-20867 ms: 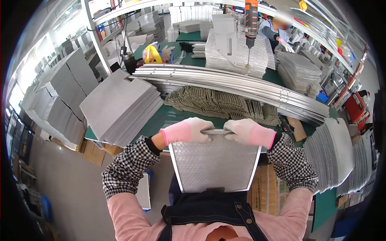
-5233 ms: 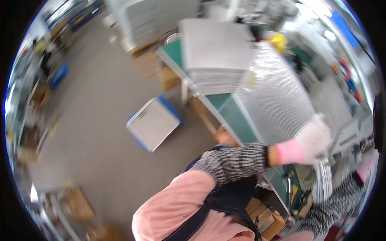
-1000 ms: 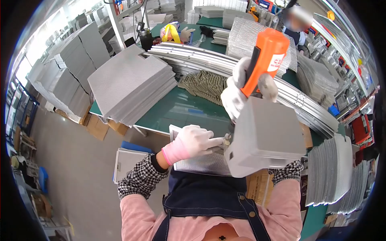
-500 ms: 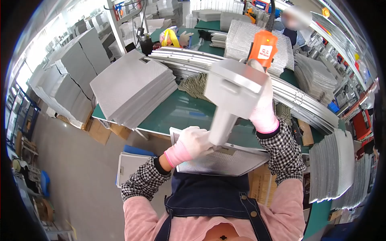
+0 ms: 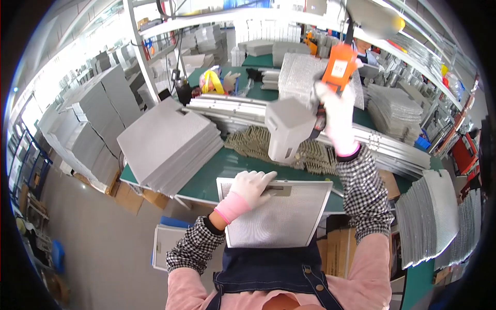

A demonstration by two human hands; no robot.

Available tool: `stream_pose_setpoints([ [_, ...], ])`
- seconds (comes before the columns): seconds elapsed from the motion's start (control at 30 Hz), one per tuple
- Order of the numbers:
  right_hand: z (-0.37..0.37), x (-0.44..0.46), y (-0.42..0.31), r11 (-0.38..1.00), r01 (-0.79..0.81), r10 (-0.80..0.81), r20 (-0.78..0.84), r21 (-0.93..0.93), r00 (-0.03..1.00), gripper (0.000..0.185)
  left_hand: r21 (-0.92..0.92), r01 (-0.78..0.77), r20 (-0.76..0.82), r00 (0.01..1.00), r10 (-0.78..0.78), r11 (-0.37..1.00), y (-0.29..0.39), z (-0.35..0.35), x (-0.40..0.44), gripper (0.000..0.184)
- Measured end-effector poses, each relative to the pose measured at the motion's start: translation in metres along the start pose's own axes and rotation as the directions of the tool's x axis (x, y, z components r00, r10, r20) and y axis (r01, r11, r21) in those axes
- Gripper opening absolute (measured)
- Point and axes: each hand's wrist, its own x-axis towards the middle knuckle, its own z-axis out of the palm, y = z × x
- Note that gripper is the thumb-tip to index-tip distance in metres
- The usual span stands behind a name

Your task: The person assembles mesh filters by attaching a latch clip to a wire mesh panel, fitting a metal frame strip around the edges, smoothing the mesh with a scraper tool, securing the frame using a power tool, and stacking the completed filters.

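A framed mesh panel leans at the front edge of the green table, against the dark apron. My left hand, in a white and pink glove, holds its upper left part, beside a small brown tab near the top rim. My right hand is raised above the table and gripped round an orange and black power tool. The tool's grey boxy head hangs over the pile of small olive-brown strips, clear of the panel.
Mesh sheets are stacked on the left of the table, and curved sheets stand at right. Long metal profiles lie behind the strips. A framed panel is low at left. Another person is beyond the shelf.
The tool in my right hand has risen away from the panel's top edge towards the back. The panel now shows more of its face, with my left hand still on it.
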Motion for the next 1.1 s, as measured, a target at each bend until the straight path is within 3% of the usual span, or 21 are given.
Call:
stream_pose_setpoints([
  [0.07,-0.007,-0.006,0.019,1.000,-0.011,0.011,-0.073,0.001,0.997,0.014,0.044,0.003,0.042,0.999,-0.005,0.999,-0.015,0.014,0.012,0.059],
  [0.13,-0.020,-0.007,0.043,0.999,-0.043,0.041,-0.077,-0.016,0.996,0.014,-0.268,0.131,0.045,0.991,-0.124,0.955,-0.024,0.023,0.024,0.075],
  [0.17,-0.031,-0.006,0.054,0.991,-0.132,0.131,-0.007,-0.013,0.991,0.014,-0.536,0.070,-0.098,0.985,-0.144,0.841,-0.026,0.027,0.031,0.090],
  [0.2,-0.033,-0.007,0.062,0.991,-0.131,0.129,-0.052,-0.035,0.990,0.014,-0.530,0.054,-0.112,0.985,-0.132,0.847,-0.020,0.019,0.044,0.090],
  [0.27,-0.037,-0.007,0.074,0.996,-0.081,0.078,-0.071,-0.042,0.994,0.015,-0.694,-0.184,-0.438,0.876,-0.205,0.696,0.000,0.003,0.068,0.091],
  [0.33,-0.035,-0.014,0.074,0.995,-0.088,0.084,-0.077,-0.049,0.993,0.014,-0.632,-0.234,-0.494,0.856,-0.152,0.739,0.008,0.001,0.087,0.093],
  [0.4,-0.033,-0.019,0.078,0.992,-0.126,0.126,-0.112,0.005,0.986,0.014,-0.572,-0.128,-0.493,0.843,-0.216,0.810,0.016,-0.001,0.100,0.098],
  [0.43,-0.035,-0.020,0.081,0.992,-0.128,0.128,-0.115,0.001,0.985,0.014,-0.520,-0.152,-0.518,0.838,-0.169,0.840,0.020,-0.004,0.105,0.099],
  [0.53,-0.041,-0.023,0.082,0.992,-0.109,0.104,-0.082,-0.067,0.991,0.011,-0.578,-0.105,-0.438,0.877,-0.199,0.809,0.034,-0.015,0.112,0.101],
  [0.6,-0.044,-0.020,0.069,0.984,-0.177,0.176,-0.075,-0.011,0.982,0.015,-0.592,-0.085,-0.407,0.890,-0.205,0.802,0.035,-0.016,0.114,0.102],
  [0.73,-0.049,-0.010,0.071,0.997,-0.038,0.032,-0.103,-0.060,0.994,0.014,-0.517,-0.144,-0.454,0.882,-0.128,0.844,0.030,-0.014,0.121,0.107],
  [0.8,-0.055,-0.005,0.084,0.966,-0.126,0.102,-0.113,-0.228,0.988,0.015,-0.652,-0.110,-0.374,0.907,-0.192,0.750,0.018,-0.001,0.132,0.108],
  [0.83,-0.060,-0.003,0.104,0.968,-0.081,0.055,-0.114,-0.237,0.992,0.017,-0.580,-0.120,-0.397,0.905,-0.152,0.806,0.011,0.005,0.137,0.107],
  [1.0,-0.059,0.000,0.103,0.985,-0.079,0.057,-0.146,-0.153,0.988,0.018,-0.521,-0.168,-0.443,0.891,-0.097,0.837,0.010,-0.002,0.137,0.103],
  [1.07,-0.060,-0.002,0.107,0.965,-0.091,0.058,-0.137,-0.245,0.989,0.016,-0.506,-0.196,-0.484,0.870,-0.089,0.840,0.007,0.006,0.136,0.103],
  [1.1,-0.060,-0.007,0.109,0.957,-0.076,0.039,-0.137,-0.280,0.990,0.014,-0.574,-0.145,-0.421,0.897,-0.138,0.806,0.008,0.004,0.136,0.102],
])
